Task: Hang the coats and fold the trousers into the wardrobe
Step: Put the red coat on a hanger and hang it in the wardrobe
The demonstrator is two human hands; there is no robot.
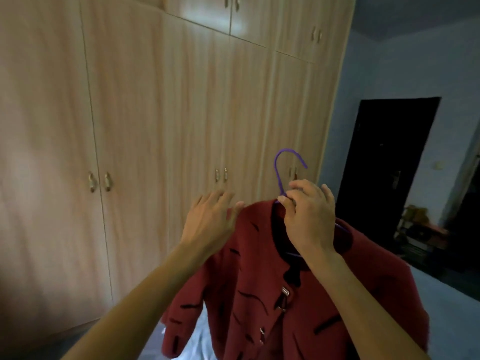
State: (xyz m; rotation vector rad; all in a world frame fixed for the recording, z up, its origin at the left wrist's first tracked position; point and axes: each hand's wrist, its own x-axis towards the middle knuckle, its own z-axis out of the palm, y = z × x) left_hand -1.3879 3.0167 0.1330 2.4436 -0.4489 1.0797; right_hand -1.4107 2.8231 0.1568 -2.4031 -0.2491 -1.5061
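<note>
One red coat (272, 294) with black dashes hangs on one purple hanger (279, 175) before the shut wardrobe (155, 113). Right hand (309, 216) fingers pinch the hanger's neck; left hand (210, 219) fingers spread, touching the coat's shoulder.

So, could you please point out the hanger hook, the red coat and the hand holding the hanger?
hanger hook (279, 162): head view, on the left side of the purple curve.
red coat (259, 268): head view, on the front panel left of the buttons.
right hand (309, 216): head view, on the back of the hand.

Right hand (309, 216) gripping purple hanger (281, 172) carrying red coat (280, 294), left hand (210, 219) open beside it, closed wardrobe (155, 113) behind
</note>
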